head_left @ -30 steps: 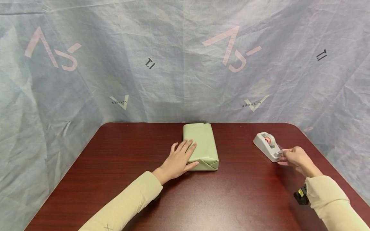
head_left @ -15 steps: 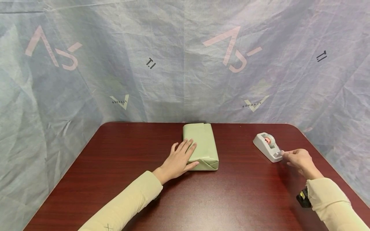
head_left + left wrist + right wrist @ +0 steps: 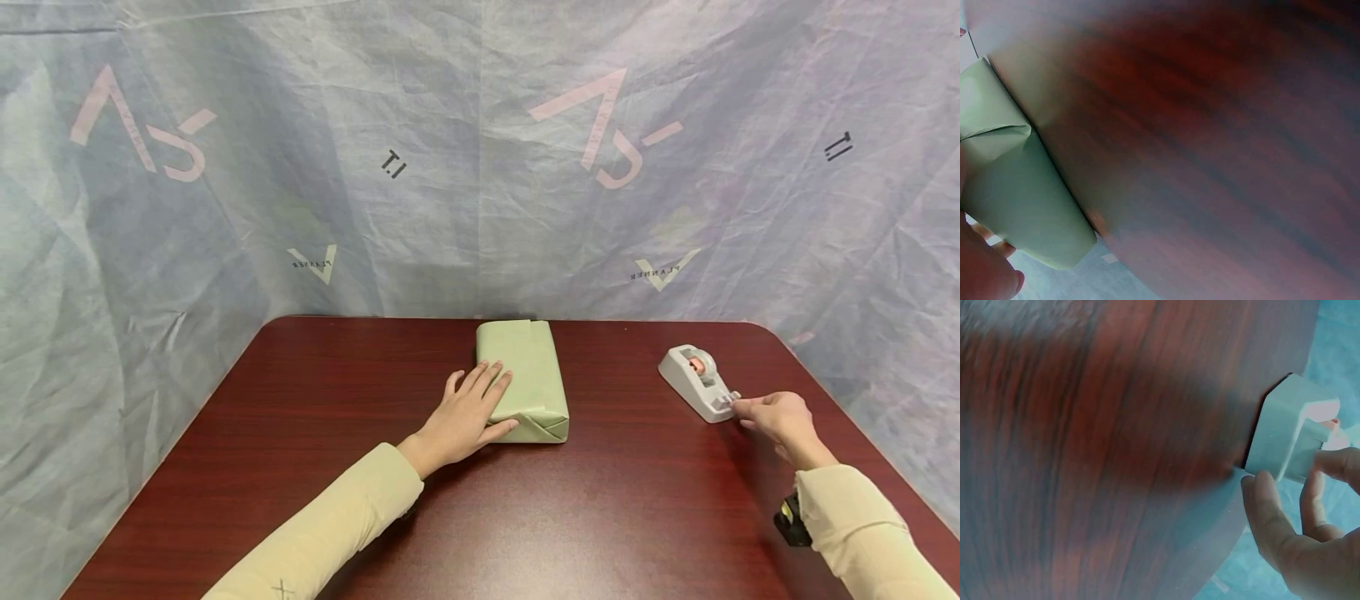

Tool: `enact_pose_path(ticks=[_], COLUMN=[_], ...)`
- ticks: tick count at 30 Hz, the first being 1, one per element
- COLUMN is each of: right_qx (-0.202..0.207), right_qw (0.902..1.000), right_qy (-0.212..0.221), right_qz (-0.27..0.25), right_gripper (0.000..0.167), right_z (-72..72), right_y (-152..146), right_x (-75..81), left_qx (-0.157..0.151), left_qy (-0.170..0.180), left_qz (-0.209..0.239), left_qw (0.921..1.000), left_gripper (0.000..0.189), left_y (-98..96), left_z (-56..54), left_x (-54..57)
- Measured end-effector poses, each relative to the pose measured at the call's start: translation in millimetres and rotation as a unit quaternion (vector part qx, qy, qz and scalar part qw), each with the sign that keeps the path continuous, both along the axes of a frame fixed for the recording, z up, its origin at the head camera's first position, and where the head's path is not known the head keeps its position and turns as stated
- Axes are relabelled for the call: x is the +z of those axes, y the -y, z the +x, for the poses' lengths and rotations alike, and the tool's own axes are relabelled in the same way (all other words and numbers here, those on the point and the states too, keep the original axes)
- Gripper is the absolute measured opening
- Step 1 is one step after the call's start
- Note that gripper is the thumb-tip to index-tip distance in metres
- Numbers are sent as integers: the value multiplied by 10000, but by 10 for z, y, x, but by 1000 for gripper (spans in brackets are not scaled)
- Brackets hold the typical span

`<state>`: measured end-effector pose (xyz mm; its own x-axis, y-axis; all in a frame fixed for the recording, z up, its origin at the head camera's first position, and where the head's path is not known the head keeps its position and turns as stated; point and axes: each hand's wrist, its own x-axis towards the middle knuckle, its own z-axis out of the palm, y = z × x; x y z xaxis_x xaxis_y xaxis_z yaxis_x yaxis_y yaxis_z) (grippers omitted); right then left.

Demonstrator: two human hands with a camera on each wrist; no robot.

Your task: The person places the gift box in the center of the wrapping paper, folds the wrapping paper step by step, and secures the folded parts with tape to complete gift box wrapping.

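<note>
A box wrapped in pale green paper (image 3: 528,367) lies near the table's back edge, its folded end facing me. My left hand (image 3: 465,412) rests on its near left part, fingers spread and straight, thumb by the folded end. In the left wrist view the wrapped box (image 3: 1029,194) shows at the left with part of the hand. Over to the right stands a light grey tape dispenser (image 3: 693,387) with a roll of clear tape. At its front end my right hand (image 3: 780,423) pinches the tape's end between thumb and forefinger. The right wrist view shows the dispenser (image 3: 1279,431) beside the fingertips.
The dark red wooden table (image 3: 600,517) has rounded back corners. A grey printed cloth (image 3: 450,208) hangs behind it and along both sides. A small black device (image 3: 791,521) sits under the right sleeve's cuff.
My right hand has shifted slightly right and toward me, its thumb and fingers drawn closer together at the dispenser's front. The left hand and the wrapped box have stayed put.
</note>
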<state>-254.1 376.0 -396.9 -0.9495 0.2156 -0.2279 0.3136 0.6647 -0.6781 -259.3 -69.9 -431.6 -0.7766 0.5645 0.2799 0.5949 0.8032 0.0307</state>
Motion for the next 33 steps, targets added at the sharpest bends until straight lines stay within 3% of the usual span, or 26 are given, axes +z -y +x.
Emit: enact_pose_path(ticks=[11,18,23,27,29,33], right_qx=[179,269,-64,-201,-211,-230], right_qw=[9982,9985,9948,9897,9864,9792], right_qy=[-465,-464,-901,-1373,-1619,-2017], right_qz=[341,138,470,359,191,67], right_gripper=[40,37,40,41,38,28], right_z=[-31,-15,26,18,-34,-253], right_y=[14,-51,-68,-73,-128,-342], right_x=[-76,-60,25,55,10,-241], left_qx=[19,-1,18,-4,-3,-7], left_qy=[11,-12,-44,-65,-74,-82], left_qz=[2,-21,-50,-41,-50,-55], left_qw=[10000,10000,10000,10000,10000,10000], left_gripper=[69,69,70,69,69,69], left_y=[6,12,13,12,10,2], left_z=[9,7,-2,-3,-2,-7], left_x=[6,8,-1,-4,-3,-4])
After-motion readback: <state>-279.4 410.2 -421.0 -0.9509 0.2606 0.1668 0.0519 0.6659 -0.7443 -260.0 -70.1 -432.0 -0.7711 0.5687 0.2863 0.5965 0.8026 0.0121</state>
